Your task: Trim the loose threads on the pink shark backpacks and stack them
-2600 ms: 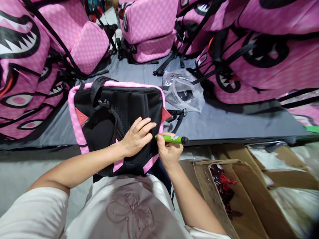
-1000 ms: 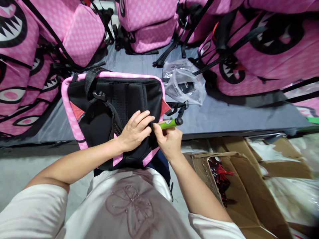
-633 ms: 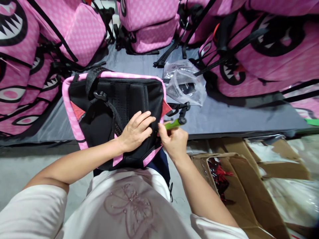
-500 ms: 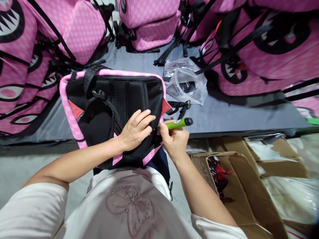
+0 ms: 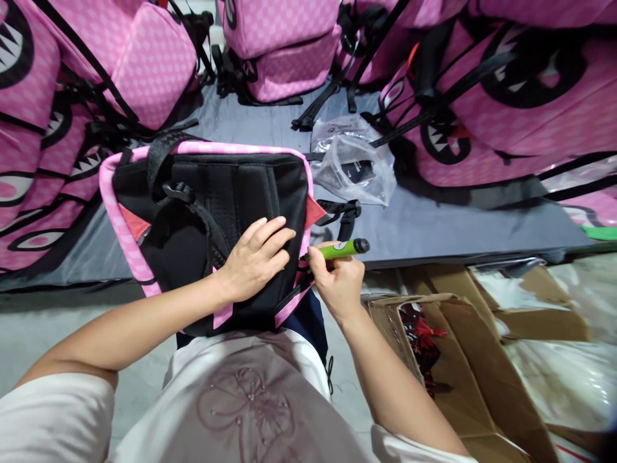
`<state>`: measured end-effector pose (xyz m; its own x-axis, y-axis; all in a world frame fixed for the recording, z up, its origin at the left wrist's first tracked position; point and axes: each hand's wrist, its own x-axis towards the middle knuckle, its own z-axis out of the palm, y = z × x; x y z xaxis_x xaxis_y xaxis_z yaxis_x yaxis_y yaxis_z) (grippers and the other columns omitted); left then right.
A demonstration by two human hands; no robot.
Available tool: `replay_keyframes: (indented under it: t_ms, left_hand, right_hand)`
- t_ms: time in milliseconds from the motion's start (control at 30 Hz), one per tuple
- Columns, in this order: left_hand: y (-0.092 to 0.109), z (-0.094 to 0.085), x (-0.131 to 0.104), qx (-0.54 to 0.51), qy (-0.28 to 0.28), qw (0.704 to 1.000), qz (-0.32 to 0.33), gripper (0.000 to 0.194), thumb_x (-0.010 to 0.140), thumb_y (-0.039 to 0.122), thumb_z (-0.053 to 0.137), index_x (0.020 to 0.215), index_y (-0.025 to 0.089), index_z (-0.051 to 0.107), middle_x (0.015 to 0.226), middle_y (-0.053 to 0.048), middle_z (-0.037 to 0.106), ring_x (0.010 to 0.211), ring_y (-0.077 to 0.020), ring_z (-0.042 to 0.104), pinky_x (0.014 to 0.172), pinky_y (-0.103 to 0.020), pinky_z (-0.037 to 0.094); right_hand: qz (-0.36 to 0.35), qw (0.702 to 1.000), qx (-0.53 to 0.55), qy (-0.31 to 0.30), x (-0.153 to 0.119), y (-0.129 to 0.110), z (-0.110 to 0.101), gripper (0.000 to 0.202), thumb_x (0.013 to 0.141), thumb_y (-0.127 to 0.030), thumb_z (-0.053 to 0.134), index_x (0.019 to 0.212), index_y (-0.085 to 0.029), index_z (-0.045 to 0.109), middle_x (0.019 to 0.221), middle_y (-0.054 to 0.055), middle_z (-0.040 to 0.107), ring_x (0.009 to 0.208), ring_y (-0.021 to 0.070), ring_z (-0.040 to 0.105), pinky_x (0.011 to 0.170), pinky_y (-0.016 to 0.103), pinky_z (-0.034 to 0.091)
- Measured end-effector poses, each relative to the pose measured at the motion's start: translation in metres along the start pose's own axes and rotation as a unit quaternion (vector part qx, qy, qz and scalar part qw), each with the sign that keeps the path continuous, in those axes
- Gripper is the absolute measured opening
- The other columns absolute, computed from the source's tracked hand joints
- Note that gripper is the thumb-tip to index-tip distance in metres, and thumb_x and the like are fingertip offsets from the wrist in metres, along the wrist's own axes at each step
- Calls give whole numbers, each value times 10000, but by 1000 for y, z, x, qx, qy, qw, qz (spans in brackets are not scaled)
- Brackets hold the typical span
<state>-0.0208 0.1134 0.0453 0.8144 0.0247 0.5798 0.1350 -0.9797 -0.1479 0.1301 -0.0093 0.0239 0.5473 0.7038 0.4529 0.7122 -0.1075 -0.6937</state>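
Note:
A backpack (image 5: pixel 250 186) with a black back panel and pink edging lies at the table's front edge, its straps facing up. My left hand (image 5: pixel 255 260) rests on the black panel with its fingers spread and nothing in them. A green marker (image 5: pixel 337 249) with a black end is gripped in my right hand (image 5: pixel 337 276). The marker's tip meets the backpack's right edge, below a red triangular tab (image 5: pixel 315 212). A black strap with a buckle (image 5: pixel 179 191) lies over the panel's left part.
Several pink backpacks (image 5: pixel 284 38) stand along the back and sides of the grey table (image 5: pixel 434 225). A clear plastic bag (image 5: pixel 357 167) lies right of the backpack. Cardboard boxes (image 5: pixel 463 341) sit on the lower right.
The backpack has shifted slightly left and down in view, and my left hand with it. The marker has drawn back a little from the black panel to the pink edge.

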Motion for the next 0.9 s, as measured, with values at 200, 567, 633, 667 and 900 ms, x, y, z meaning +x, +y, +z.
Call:
replay_keyframes:
  t_ms: [200,567,633,667,900]
  left_hand:
    - [-14,-11,8,30,-48,997,59,138,962,166,492,921,175,623,1312,-60,626,1332,-233,511,1120,-397,439]
    - [-8,-9,8,54,9,995,80,161,943,149,531,795,199,569,769,57,616,936,-102,630,1120,-332,376]
    - [-6,-10,9,58,-14,995,77,176,955,159,511,793,194,567,775,45,604,955,-114,621,1121,-343,377]
    - [-5,-9,10,59,-23,995,75,183,960,162,503,791,191,568,781,40,601,963,-119,618,1124,-351,377]
    - [-5,-3,8,67,-3,995,68,180,954,155,511,793,192,582,792,46,609,965,-116,616,1144,-353,376]
  right_hand:
    - [72,988,136,5,-10,2,0,257,931,-401,574,798,-197,655,779,39,714,566,151,634,533,287,516]
    - [79,979,186,-2,-12,8,13,181,908,-373,615,939,-202,664,834,45,723,712,196,696,652,348,583]
    - [66,982,178,-1,-11,7,12,169,907,-360,618,935,-201,667,819,39,722,693,190,692,641,339,575]
    - [59,983,175,0,-11,6,11,162,908,-352,620,934,-200,668,808,34,720,675,183,687,633,332,570]
    - [-37,993,89,-62,0,-3,2,182,914,-360,595,849,-204,664,824,39,732,592,152,640,599,300,533]
